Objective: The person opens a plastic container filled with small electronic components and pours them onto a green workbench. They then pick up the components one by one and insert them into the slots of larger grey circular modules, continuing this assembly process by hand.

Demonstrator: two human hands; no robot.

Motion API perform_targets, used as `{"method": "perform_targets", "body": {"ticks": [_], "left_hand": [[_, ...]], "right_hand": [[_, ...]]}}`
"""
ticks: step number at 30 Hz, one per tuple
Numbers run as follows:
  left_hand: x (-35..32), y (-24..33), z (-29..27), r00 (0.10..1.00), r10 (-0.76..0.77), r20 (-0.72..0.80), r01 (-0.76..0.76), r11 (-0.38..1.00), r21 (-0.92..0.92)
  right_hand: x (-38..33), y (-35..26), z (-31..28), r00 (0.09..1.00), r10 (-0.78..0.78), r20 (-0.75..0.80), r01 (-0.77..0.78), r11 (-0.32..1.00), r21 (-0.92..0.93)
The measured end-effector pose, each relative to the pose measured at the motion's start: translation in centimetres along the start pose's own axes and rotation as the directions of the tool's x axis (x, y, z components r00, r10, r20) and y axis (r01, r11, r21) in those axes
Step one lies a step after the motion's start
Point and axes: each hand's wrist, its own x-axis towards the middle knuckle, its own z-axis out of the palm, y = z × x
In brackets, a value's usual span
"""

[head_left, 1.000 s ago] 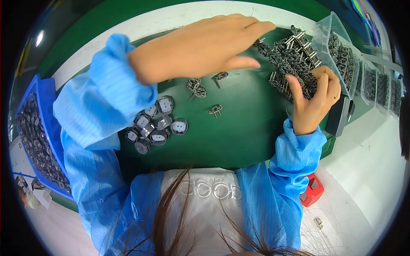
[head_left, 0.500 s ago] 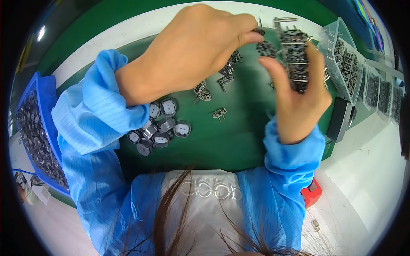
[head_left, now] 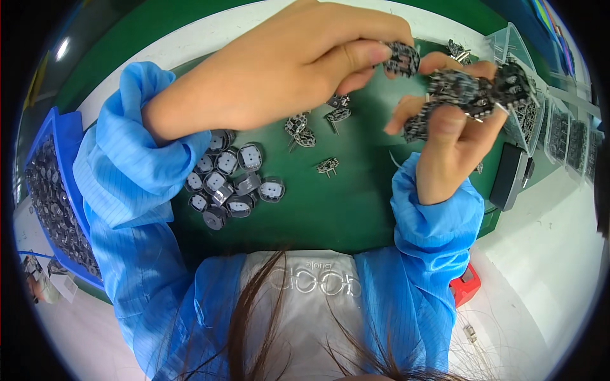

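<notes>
Head view. The left hand (head_left: 286,70), raised over the green mat (head_left: 356,203), pinches one small round circuit board (head_left: 401,58) between thumb and fingertips; the board is dark, speckled with pale solder dots, and shown nearly face-on. The right hand (head_left: 445,143) is closed around a stack of similar boards (head_left: 467,95), a rough, bristling bundle with thin metal pins projecting at its lower right; how many boards it holds cannot be made out. The single board sits just beside the upper left end of the stack; whether they touch is unclear.

On the mat, below the left wrist, lies a cluster of grey round caps (head_left: 232,181), smooth, each with a pale rectangular inset; several overlap and some are partly covered by the blue sleeve (head_left: 136,171). Between the hands lie a few loose pinned boards (head_left: 328,166), well apart from the caps.

A blue bin (head_left: 63,159) of dark parts is cut off at the left rim. Clear compartment trays (head_left: 559,127) curve along the right edge, their contents blurred. The mat's lower centre, between the caps and the right sleeve, is bare.
</notes>
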Motion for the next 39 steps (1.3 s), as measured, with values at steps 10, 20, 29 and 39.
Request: {"method": "perform_targets", "body": {"ticks": [10,20,29,39], "left_hand": [[-0.8,-2.4,1.0,0.983,0.183,-0.018,-0.174,0.958,0.227],[-0.7,2.2,-1.8,0.995,-0.077,0.071,0.054,0.959,0.278],[-0.7,3.1,-3.4,0.895,0.268,0.356,-0.420,0.238,0.876],[-0.3,-0.6,-0.6,0.769,0.636,0.063,-0.407,0.410,0.816]], "right_hand": [[-0.5,1.4,1.6,0.997,-0.077,0.025,0.080,0.917,-0.392],[0.8,-0.7,-1.2,0.962,0.049,0.269,0.116,0.816,-0.566],[1.2,-1.4,-1.2,0.855,0.361,0.372,-0.267,0.922,-0.279],[0.6,-0.1,-1.2,0.940,0.320,0.117,-0.269,0.908,-0.321]]}}
